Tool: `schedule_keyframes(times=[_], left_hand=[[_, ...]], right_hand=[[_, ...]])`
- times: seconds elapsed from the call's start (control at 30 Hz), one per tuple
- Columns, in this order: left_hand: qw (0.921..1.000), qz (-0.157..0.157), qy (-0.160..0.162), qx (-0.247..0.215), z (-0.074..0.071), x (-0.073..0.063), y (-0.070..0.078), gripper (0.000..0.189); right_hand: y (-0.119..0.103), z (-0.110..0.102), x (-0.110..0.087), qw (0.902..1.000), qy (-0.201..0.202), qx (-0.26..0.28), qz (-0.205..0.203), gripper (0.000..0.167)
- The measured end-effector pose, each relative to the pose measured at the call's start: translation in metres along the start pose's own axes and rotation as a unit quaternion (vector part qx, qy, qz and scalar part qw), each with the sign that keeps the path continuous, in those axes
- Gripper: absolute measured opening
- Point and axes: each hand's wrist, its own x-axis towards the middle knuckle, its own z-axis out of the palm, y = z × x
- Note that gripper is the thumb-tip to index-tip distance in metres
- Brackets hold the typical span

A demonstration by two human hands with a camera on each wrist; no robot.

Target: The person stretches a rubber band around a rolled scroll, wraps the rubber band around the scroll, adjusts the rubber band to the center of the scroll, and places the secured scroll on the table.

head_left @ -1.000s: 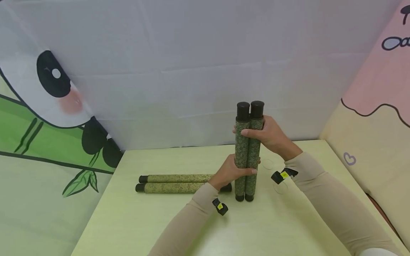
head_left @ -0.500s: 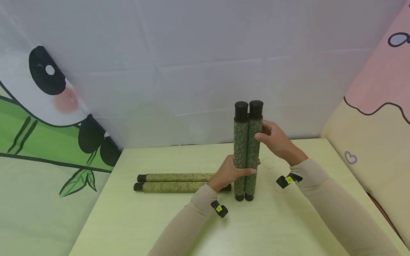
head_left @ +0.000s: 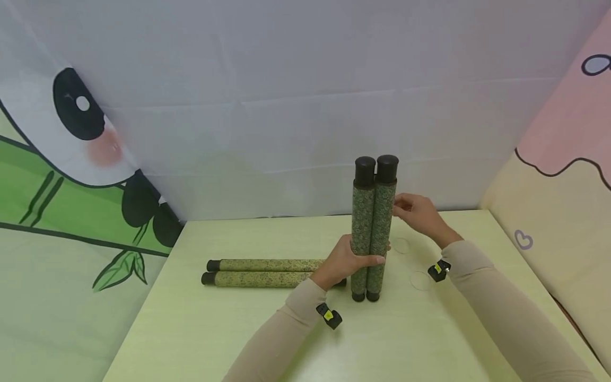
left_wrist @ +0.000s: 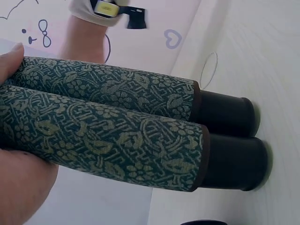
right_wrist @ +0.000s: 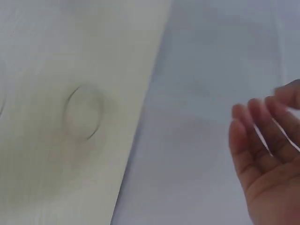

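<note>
Left hand (head_left: 347,260) wrapped firmly round two upright green brocade scrolls (head_left: 380,225); right hand (head_left: 422,216) unloaded

Scrolls right of centre frame, side by side, tops leaning slightly right. Can't tell if bottom knobs touch down. Right hand: fingers loosely bent, grip looks vacant, just right of the upper shafts, overlapping the tabletop's (head_left: 191,329) back edge in frame. Two thin loops (head_left: 420,271) lie between scrolls and right table edge. Yellow-green scrolls (head_left: 260,279) flat at centre-left, right ends partly behind left hand, left ends well inside left edge. Tabletop pale, meets grey-white cloth (head_left: 305,127) at back; cartoon panels far left and right.
</note>
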Motion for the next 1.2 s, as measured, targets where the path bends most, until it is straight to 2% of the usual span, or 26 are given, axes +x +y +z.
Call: schedule_keyframes(times=[0.07,0.13,0.23,0.4,0.53,0.67,1.0,1.2], left_hand=[[1.0,0.001,0.0,0.002,0.001,-0.001,0.0,0.032],[1.0,0.001,0.0,0.003,0.001,-0.001,-0.001,0.032],[1.0,-0.001,0.001,-0.004,0.002,-0.001,-0.001,0.033],[0.9999,-0.004,0.001,-0.014,0.003,-0.002,-0.003,0.034],[1.0,-0.002,0.004,-0.004,0.003,-0.003,-0.003,0.033],[0.9999,0.006,0.009,0.004,0.003,-0.002,-0.002,0.032],[0.9999,-0.002,0.013,-0.011,0.005,-0.003,0.002,0.033],[0.9998,0.0,0.014,-0.012,0.004,-0.002,0.003,0.034]], right_hand=[[0.009,0.006,0.0,0.9963,-0.03,-0.079,-0.015,0.021],[0.019,0.012,0.0,0.9899,-0.063,-0.124,-0.027,0.019],[0.033,0.019,-0.001,0.9811,-0.105,-0.161,-0.025,0.023],[0.057,0.026,-0.002,0.9673,-0.147,-0.206,0.015,0.031],[0.068,0.031,-0.002,0.9616,-0.168,-0.212,0.044,0.031],[0.074,0.034,-0.001,0.9603,-0.173,-0.213,0.048,0.024],[0.08,0.038,0.001,0.9695,-0.158,-0.178,0.057,0.009],[0.08,0.04,0.005,0.9659,-0.175,-0.169,0.088,0.021]])
